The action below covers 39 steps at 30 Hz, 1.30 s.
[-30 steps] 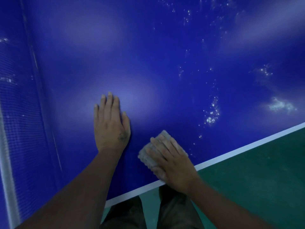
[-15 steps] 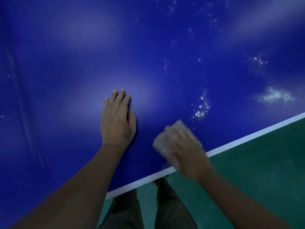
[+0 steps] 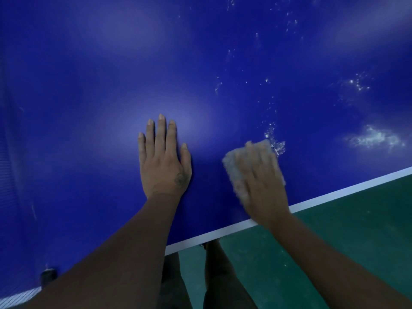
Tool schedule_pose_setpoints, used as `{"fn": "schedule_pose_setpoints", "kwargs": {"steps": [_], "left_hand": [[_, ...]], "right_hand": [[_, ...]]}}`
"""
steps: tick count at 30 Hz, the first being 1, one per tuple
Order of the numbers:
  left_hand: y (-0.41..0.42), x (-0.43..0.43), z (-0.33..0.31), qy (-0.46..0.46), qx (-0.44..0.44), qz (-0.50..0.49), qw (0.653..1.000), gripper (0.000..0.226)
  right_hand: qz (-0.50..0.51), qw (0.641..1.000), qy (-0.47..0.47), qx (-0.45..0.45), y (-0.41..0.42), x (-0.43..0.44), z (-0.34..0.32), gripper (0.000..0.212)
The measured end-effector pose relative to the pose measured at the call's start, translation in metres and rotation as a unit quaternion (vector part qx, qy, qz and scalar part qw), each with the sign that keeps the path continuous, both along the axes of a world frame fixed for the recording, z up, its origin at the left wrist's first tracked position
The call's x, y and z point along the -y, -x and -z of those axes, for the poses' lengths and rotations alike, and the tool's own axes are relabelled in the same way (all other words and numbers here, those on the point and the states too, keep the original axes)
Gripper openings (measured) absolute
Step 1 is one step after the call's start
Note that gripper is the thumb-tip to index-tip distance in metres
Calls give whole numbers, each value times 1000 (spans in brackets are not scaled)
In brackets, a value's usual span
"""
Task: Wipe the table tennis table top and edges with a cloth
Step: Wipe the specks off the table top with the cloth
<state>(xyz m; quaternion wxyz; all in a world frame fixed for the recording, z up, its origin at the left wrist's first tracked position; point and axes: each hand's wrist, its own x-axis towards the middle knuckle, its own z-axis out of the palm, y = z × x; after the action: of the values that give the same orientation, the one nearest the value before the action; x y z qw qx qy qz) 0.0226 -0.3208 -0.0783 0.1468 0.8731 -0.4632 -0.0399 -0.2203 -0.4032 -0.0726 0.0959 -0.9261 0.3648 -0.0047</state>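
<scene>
Most of the view is filled by one smooth, glossy blue desk (image 3: 89,85), on which soft light patches are reflected. Its near rim is marked by one straight white edge line (image 3: 334,192), which passes under the right wrist. A matt green floor (image 3: 356,230) is seen below and to the right of the right hand.

Two bare forearms are stretched onto the surface. The left hand (image 3: 163,161) is laid palm-down on the desk, released, with its fingers straight and close together, and nothing is held in it. A small dark mark is seen on its back near the thumb.

The right hand (image 3: 260,186) is blurred. Its fingers are stretched out over one cloth (image 3: 231,166), which is pressed flat against the desk and not clenched. The cloth is pale grey, nubbly and roughly rectangular. It lies under the right hand, just inside the white line and well apart from the left hand. Only its left and far margins are left uncovered.

One pale, cloudy dust smear (image 3: 374,138) is seen well to the right of the right hand. A cluster of white specks (image 3: 276,146) lies just beyond its fingertips, and more are scattered farther out.
</scene>
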Motion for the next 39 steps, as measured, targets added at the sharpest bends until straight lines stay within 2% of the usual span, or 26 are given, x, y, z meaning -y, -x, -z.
{"fn": "schedule_pose_setpoints", "kwargs": {"steps": [3, 5, 7, 9, 11, 12, 15, 17, 19, 22, 23, 24, 26, 28, 29, 32, 33, 34, 37, 38, 39], "left_hand": [[0, 0, 0, -1, -2, -5, 1000, 62], [1, 0, 0, 0, -2, -10, 1000, 61], [1, 2, 0, -4, 6, -14, 1000, 61], [1, 2, 0, -11, 13, -18, 1000, 61], [2, 2, -2, -18, 8, -17, 1000, 61], [2, 2, -3, -21, 5, -18, 1000, 62], [3, 4, -5, -25, -3, -60, 998, 65], [2, 6, -6, -18, -5, -111, 994, 66], [3, 9, -6, -24, 1, -133, 991, 67], [3, 9, -6, -31, 3, -126, 992, 66], [3, 9, -6, -31, 3, -126, 992, 66], [4, 9, -7, -30, 1, -126, 992, 66], [4, 9, -8, -24, 1, -126, 992, 65], [4, 10, -7, -20, 6, -128, 992, 65], [4, 11, -7, -22, 8, -128, 991, 65], [4, 10, -6, -30, 9, -129, 991, 65], [4, 9, -6, -31, 7, -129, 991, 65], [4, 8, -6, -29, 6, -129, 991, 65], [4, 10, -7, -15, 5, -123, 992, 65], [4, 11, -7, -12, 7, -122, 992, 64], [4, 11, -6, -11, 8, -122, 992, 64]], "right_hand": [[-195, 979, -53, -7, 15, -54, 3, 66], [-248, 966, -60, -39, 25, -40, 3, 64], [-223, 974, -42, -19, 21, 1, 6, 58], [-102, 995, 2, -9, 11, 50, 4, 58], [26, 999, 7, -17, 2, 67, -1, 64], [31, 999, 5, -18, 0, 58, 1, 66], [-168, 985, -34, -32, 5, 4, 7, 64], [-256, 965, -41, -29, 14, 6, 6, 66], [-219, 975, -23, 12, 14, 42, 6, 67], [-9, 1000, 15, 3, 1, 81, 1, 66], [-4, 1000, 18, -3, -6, 75, 2, 66], [-48, 999, 13, -3, -13, 63, 5, 68], [-196, 980, -25, -17, -21, 39, 6, 67], [-259, 966, 4, -14, -24, 57, 5, 62], [-230, 973, 32, -3, -25, 74, 5, 60], [5, 999, 45, 6, -28, 112, -3, 58], [20, 999, 38, -4, -32, 105, -5, 59], [-13, 999, 30, 1, -38, 92, -3, 58], [-194, 981, 2, 0, -42, 69, -2, 57], [-203, 979, 23, 2, -42, 82, -1, 56], [-165, 985, 42, -2, -42, 97, 0, 54]]}}
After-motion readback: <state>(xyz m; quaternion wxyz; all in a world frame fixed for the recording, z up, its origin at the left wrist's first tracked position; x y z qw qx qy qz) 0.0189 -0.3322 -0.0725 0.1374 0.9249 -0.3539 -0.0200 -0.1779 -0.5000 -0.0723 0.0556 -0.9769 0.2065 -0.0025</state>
